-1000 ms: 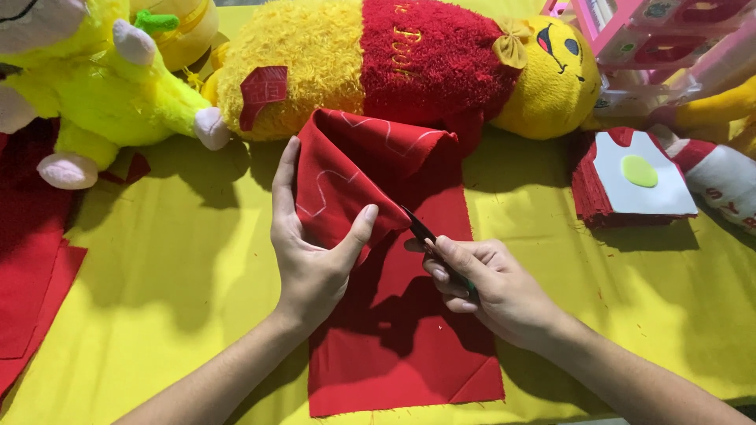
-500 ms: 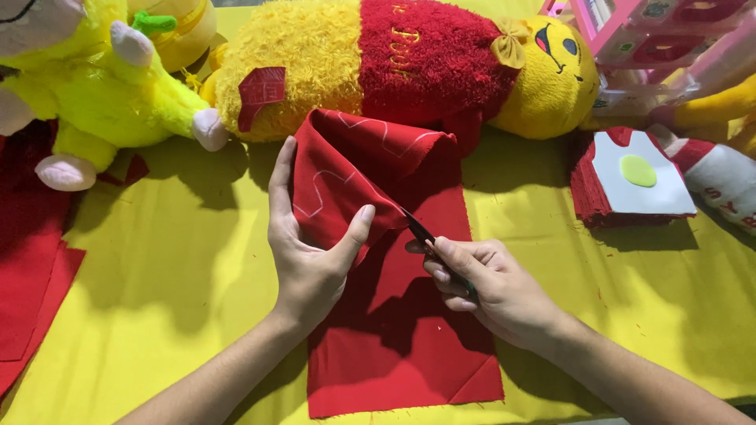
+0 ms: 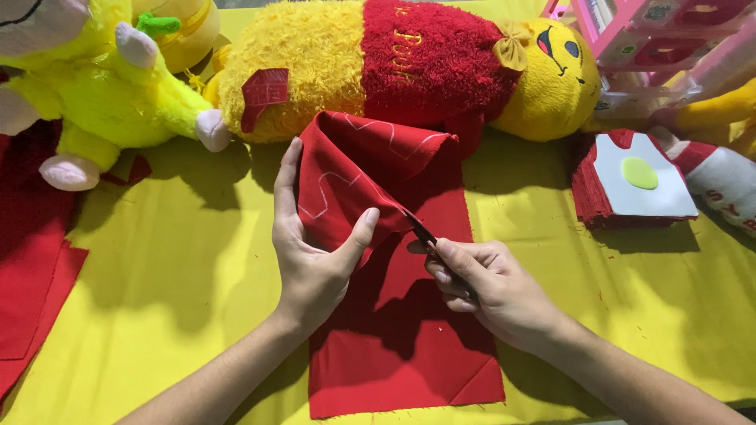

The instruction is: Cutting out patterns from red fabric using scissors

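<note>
Left hand (image 3: 311, 252): clenched on the lifted fold of the cloth, thumb on top, fingers behind, at centre of the table.
Right hand (image 3: 492, 287): closed around the scissors, handles hidden in the palm, knuckles up, just right of the left hand.
Scissors (image 3: 421, 230): dark blades poking out past the right fingers, tips at the cloth edge near the left thumb; open or closed, cannot tell.
Cloth (image 3: 402, 346): red, lower part flat on the table between the forearms, upper part raised and curled over toward the bear; pale chalk outlines on the raised part.
Table (image 3: 173, 260): covered in yellow, shadows under the hands and toys.
Bear (image 3: 394, 67): big yellow plush with a red top, lying on its side across the far edge, head to the right, just beyond the raised cloth; small red patch on its body.
Green toy (image 3: 102, 94): yellow-green plush with pink feet, far left, beside the bear.
Red sheets (image 3: 31, 260): flat at the left edge, well apart from the hands.
Stack (image 3: 598, 189): red cut pieces at right, topped by a white house-shaped template with a green dot.
Pink rack (image 3: 669, 39): top right corner, behind the bear's head.
</note>
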